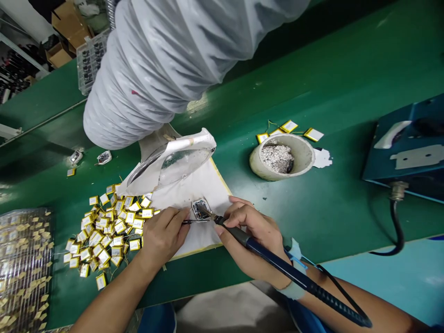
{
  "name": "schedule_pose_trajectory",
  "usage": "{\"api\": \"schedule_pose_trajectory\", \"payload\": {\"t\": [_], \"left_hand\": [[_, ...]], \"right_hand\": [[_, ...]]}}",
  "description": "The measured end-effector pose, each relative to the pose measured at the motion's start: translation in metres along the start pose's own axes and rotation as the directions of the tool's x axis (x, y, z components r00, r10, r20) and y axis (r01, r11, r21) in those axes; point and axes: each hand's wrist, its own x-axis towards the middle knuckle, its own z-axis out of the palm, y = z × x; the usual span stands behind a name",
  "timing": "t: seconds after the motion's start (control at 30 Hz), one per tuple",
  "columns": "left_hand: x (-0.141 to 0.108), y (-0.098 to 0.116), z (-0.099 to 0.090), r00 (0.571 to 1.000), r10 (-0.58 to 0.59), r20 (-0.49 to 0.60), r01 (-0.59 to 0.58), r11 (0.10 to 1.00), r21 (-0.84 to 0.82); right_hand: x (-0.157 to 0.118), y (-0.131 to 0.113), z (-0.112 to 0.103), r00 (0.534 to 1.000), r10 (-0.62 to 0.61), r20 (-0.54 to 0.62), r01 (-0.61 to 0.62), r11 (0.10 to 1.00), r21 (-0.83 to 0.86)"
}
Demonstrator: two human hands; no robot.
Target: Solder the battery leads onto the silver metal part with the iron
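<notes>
My right hand (253,231) is closed round a soldering iron (267,261) with a dark blue handle. The iron's tip rests on or just above a small rounded-square device with an exposed circuit board (200,209). Between the fingers of my left hand (165,231) is a thin dark metal tool, perhaps tweezers (196,221), lying along the device's near edge. Beneath the device is a white sheet (204,236) with a yellow edge. A pile of small silver-and-yellow batteries with wires (111,226) lies just left of my left hand.
A grey fume hose (180,60) with a clear hood (183,162) hangs over the work. To the right are a cup of metal shavings (255,164) and a blue soldering station (409,148). Stacked clear trays (26,263) stand at the left.
</notes>
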Motion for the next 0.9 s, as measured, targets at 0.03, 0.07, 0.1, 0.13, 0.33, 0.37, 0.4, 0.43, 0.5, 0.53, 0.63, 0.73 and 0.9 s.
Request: {"api": "schedule_pose_trajectory", "payload": {"t": [0.03, 0.07, 0.1, 0.13, 0.33, 0.37, 0.4, 0.43, 0.5, 0.53, 0.63, 0.73, 0.9], "left_hand": [[-0.001, -0.001, 0.001, 1.000, -0.013, 0.008, 0.013, 1.000, -0.009], [-0.003, -0.002, 0.002, 1.000, -0.026, 0.017, 0.026, 1.000, -0.015], [-0.004, -0.001, 0.002, 0.999, -0.040, 0.028, 0.040, 0.999, -0.016], [-0.006, 0.001, 0.000, 0.998, -0.047, 0.041, 0.048, 0.999, -0.014], [-0.016, 0.022, -0.035, 0.972, 0.148, 0.181, -0.130, 0.986, -0.105], [-0.017, 0.021, -0.044, 0.971, 0.139, 0.195, -0.121, 0.987, -0.103], [-0.018, 0.016, -0.053, 0.974, 0.093, 0.204, -0.078, 0.994, -0.083], [-0.017, 0.009, -0.062, 0.978, 0.021, 0.209, -0.011, 0.999, -0.048], [-0.014, -0.010, -0.079, 0.964, -0.142, 0.226, 0.138, 0.990, 0.033], [-0.012, -0.021, -0.085, 0.947, -0.205, 0.249, 0.194, 0.979, 0.068], [-0.005, -0.046, -0.096, 0.894, -0.278, 0.352, 0.261, 0.960, 0.098], [0.001, -0.056, -0.096, 0.852, -0.306, 0.424, 0.322, 0.946, 0.037], [0.009, -0.062, -0.096, 0.780, -0.393, 0.487, 0.460, 0.888, -0.021]], "right_hand": [[0.000, 0.000, 0.000, 1.000, 0.000, 0.004, 0.000, 1.000, -0.008], [0.000, 0.000, 0.000, 1.000, -0.003, 0.008, 0.003, 1.000, -0.015], [0.000, 0.000, 0.000, 1.000, -0.009, 0.008, 0.009, 1.000, -0.018], [0.000, 0.000, -0.001, 1.000, -0.013, 0.004, 0.014, 1.000, -0.018], [0.000, 0.002, -0.006, 0.995, -0.081, -0.062, 0.083, 0.996, 0.039], [0.001, 0.003, -0.006, 0.992, -0.108, -0.067, 0.111, 0.993, 0.037], [0.001, 0.003, -0.005, 0.988, -0.133, -0.073, 0.136, 0.990, 0.031], [0.002, 0.004, -0.004, 0.984, -0.157, -0.079, 0.160, 0.987, 0.026], [0.003, 0.004, -0.002, 0.976, -0.187, -0.108, 0.190, 0.982, 0.021], [0.004, 0.004, -0.001, 0.973, -0.194, -0.123, 0.197, 0.980, 0.018], [0.004, 0.004, 0.000, 0.967, -0.211, -0.145, 0.215, 0.976, 0.013], [0.003, 0.006, -0.001, 0.967, -0.215, -0.136, 0.217, 0.976, 0.005], [0.001, 0.008, -0.001, 0.963, -0.225, -0.148, 0.229, 0.973, 0.013]]}}
